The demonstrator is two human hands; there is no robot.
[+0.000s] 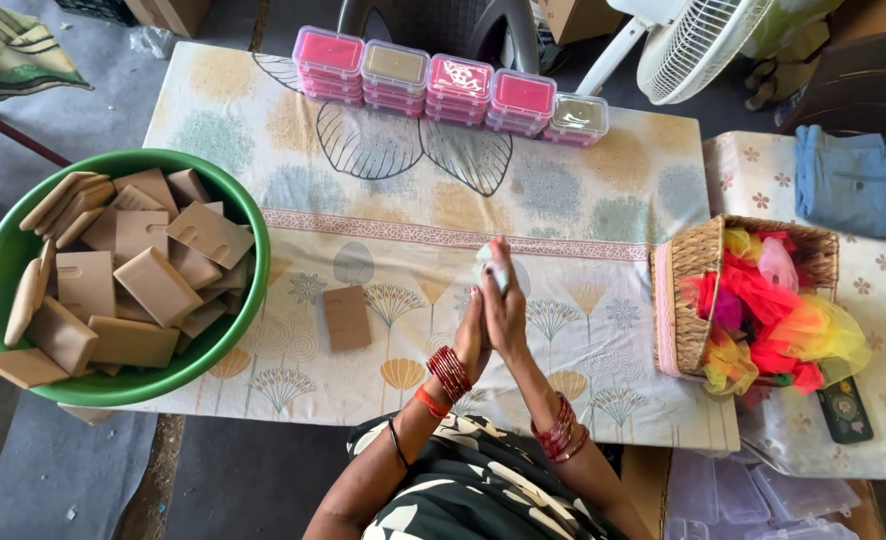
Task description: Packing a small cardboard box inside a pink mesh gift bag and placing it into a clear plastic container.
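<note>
grey floor (53,130), patterned tablecloth (413,200), white fan (698,40)

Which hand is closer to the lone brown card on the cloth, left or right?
Left, probably. Both hands are pressed together around a small pale object. The left hand is on the side facing the brown card, with bare cloth between. The right hand sits behind it, toward the wicker basket.

— That green basin (3,270), plastic?

— Yes, smooth and glossy. The tan cards (153,285) heaped in it look like matt cardboard.

— And the table cover (403,200)?

— Printed cloth, soft and matt. The basket (685,275) is rough woven wicker, stuffed with sheer netting (773,310). The stacked boxes (458,85) are clear shiny plastic.
</note>
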